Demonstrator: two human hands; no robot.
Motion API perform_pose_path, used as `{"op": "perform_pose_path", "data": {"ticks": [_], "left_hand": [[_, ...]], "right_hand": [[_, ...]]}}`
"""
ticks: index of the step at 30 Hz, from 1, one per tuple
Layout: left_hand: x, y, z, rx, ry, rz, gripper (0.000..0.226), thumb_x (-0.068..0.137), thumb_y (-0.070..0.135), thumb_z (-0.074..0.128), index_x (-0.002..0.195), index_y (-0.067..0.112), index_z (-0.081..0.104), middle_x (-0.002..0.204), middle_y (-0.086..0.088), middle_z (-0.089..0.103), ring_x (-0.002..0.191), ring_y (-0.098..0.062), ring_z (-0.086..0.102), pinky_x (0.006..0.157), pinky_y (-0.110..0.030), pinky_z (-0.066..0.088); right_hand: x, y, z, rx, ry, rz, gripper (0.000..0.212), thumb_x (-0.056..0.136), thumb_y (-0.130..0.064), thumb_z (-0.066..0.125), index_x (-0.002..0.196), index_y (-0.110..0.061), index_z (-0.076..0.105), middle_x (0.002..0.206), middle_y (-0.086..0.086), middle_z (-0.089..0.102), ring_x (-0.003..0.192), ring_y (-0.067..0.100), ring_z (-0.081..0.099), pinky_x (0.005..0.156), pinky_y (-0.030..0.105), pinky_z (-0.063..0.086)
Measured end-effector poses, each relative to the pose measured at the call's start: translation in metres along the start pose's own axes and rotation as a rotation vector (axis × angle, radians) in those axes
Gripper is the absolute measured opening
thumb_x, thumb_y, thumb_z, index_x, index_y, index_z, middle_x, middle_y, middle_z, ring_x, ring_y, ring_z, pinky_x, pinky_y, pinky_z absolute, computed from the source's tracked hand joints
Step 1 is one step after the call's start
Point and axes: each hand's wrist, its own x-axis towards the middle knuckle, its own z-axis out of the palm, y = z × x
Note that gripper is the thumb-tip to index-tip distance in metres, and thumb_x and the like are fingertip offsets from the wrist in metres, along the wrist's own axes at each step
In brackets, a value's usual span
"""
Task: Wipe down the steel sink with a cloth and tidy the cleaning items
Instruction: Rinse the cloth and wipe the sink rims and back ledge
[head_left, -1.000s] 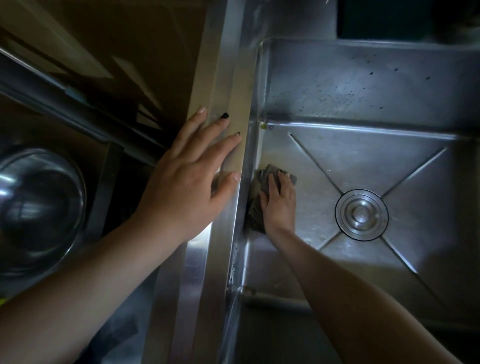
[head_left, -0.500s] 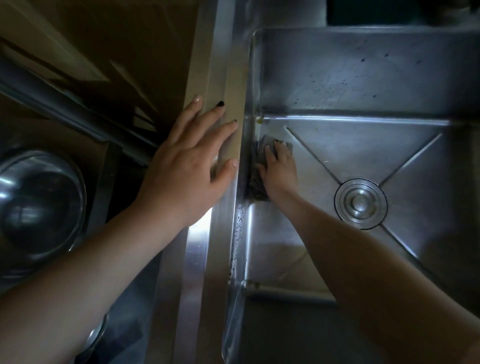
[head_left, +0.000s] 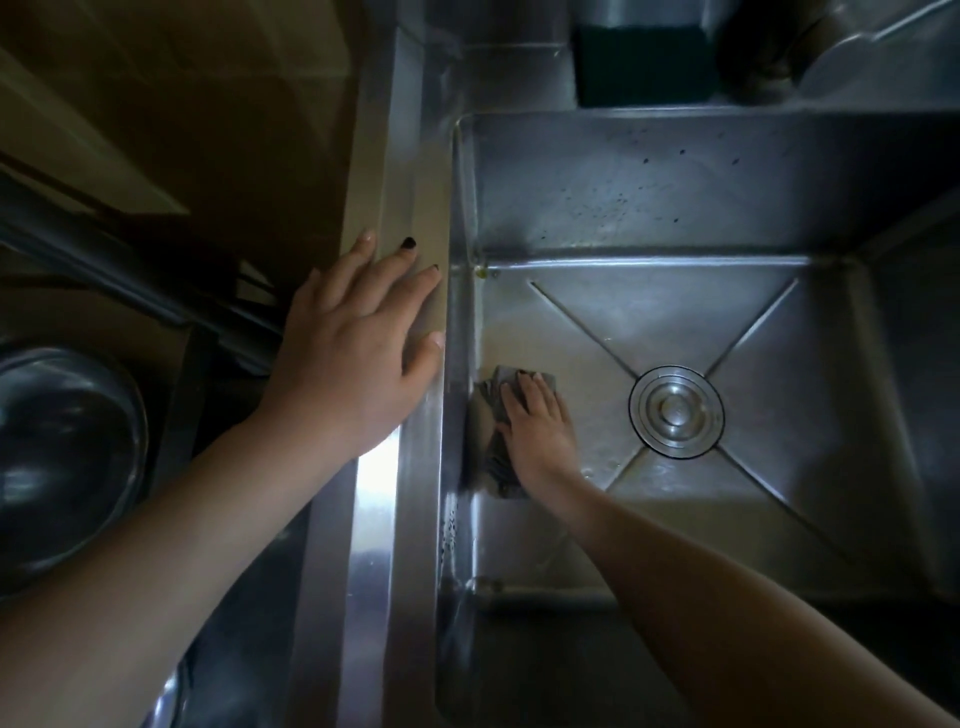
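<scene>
Cloth (head_left: 489, 410), crumpled, under flat-fingered right hand (head_left: 537, 428) in steel sink (head_left: 675, 197); left hand (head_left: 353, 358) flat on rim (head_left: 415, 197).

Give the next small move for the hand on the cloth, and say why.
Probably slide the right hand and cloth along the sink floor toward the far-left corner: the cloth lies flat at the floor's left edge, and a yellowish spot sits in that corner.

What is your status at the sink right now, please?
Left hand flat on the sink rim. Right hand pressing cloth on basin floor by left wall. Dark specks on back wall; nothing blocking the cloth.
</scene>
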Motion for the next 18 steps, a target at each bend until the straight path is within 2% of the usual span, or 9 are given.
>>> {"op": "perform_pose_path", "data": {"ticks": [3,5,8,12,14,18], "left_hand": [[0.01,-0.001,-0.002,0.036,0.034,0.027,0.047,0.08,0.036,0.043,0.114,0.009,0.061,0.12,-0.016,0.058,0.115,-0.041,0.047,0.094,-0.054,0.039],[0.023,-0.003,-0.005,0.05,0.055,0.038,0.046,0.08,0.037,0.042,0.11,0.008,0.061,0.116,-0.016,0.058,0.109,-0.04,0.049,0.092,-0.051,0.037],[0.052,-0.009,-0.004,0.031,0.009,0.019,0.045,0.084,0.036,0.047,0.124,0.014,0.051,0.136,-0.011,0.044,0.128,-0.033,0.034,0.105,-0.052,0.023],[0.08,-0.016,0.007,0.104,-0.074,-0.01,0.055,0.091,0.043,0.037,0.142,0.024,0.027,0.153,0.0,0.018,0.142,-0.021,0.006,0.112,-0.05,0.005],[0.083,-0.018,0.011,0.11,-0.076,-0.017,0.055,0.092,0.044,0.032,0.143,0.026,0.023,0.154,0.002,0.016,0.142,-0.018,0.002,0.112,-0.049,0.003],[0.081,-0.015,0.01,0.074,-0.052,-0.023,0.053,0.093,0.043,0.03,0.143,0.025,0.027,0.153,0.002,0.021,0.143,-0.018,0.004,0.112,-0.049,0.009]], "right_hand": [[0.002,-0.001,0.0,0.003,0.009,0.007,0.059,0.095,-0.024,0.042,0.148,-0.018,0.018,0.157,0.005,0.012,0.145,0.023,0.001,0.113,0.032,-0.005],[0.002,-0.001,0.002,0.005,0.007,0.006,0.06,0.095,-0.024,0.042,0.149,-0.018,0.015,0.157,0.004,0.008,0.145,0.023,-0.002,0.109,0.031,-0.01],[0.003,0.001,0.006,0.022,0.015,0.003,0.065,0.093,-0.024,0.049,0.149,-0.019,0.015,0.158,0.005,0.006,0.145,0.023,-0.005,0.108,0.03,-0.012],[0.01,0.002,0.005,0.103,0.059,0.012,0.053,0.098,-0.022,0.04,0.148,-0.021,0.021,0.158,0.005,0.006,0.144,0.022,-0.005,0.11,0.03,-0.009],[0.019,0.003,0.003,0.126,0.066,0.001,0.05,0.099,-0.023,0.036,0.147,-0.02,0.024,0.158,0.006,0.007,0.144,0.022,-0.005,0.111,0.028,-0.009],[0.05,0.001,-0.004,0.201,0.099,0.008,0.049,0.099,-0.022,0.037,0.147,-0.016,0.025,0.157,0.008,0.012,0.144,0.023,0.0,0.115,0.031,-0.005]]}}
